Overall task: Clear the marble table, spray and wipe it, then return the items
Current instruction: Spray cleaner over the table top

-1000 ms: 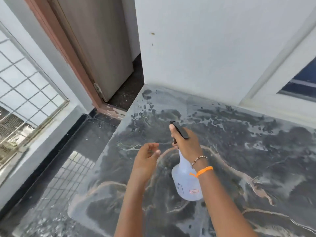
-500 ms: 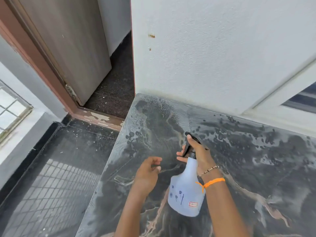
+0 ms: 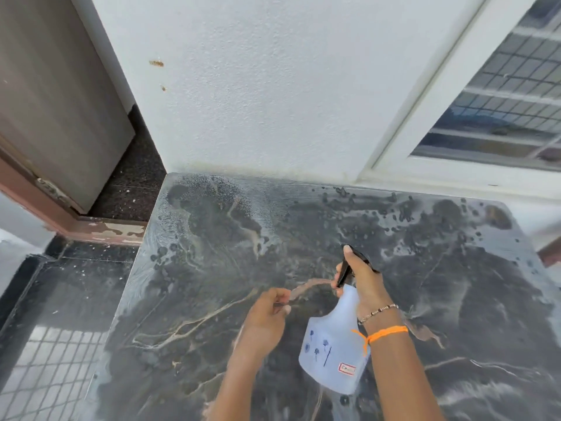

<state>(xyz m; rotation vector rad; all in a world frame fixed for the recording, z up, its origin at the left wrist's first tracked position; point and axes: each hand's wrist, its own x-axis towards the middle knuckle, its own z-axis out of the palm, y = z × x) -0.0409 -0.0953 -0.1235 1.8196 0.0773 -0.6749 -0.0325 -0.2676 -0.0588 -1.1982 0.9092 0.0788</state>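
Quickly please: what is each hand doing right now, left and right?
Left hand: fingers loosely curled, holding nothing, above the marble table.
Right hand: closed on the neck of the spray bottle.

The marble table (image 3: 303,238) looks glossy and smooth, dark with pale veins (beaded with fine wet droplets). The spray bottle (image 3: 332,354) is translucent plastic, its trigger (image 3: 344,270) black. The wall (image 3: 273,86) is rough, matt white.

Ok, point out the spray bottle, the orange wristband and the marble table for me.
spray bottle (image 3: 331,357), head view, on its pale body.
orange wristband (image 3: 388,332), head view, on the band across the right wrist.
marble table (image 3: 440,268), head view, on bare wet surface.
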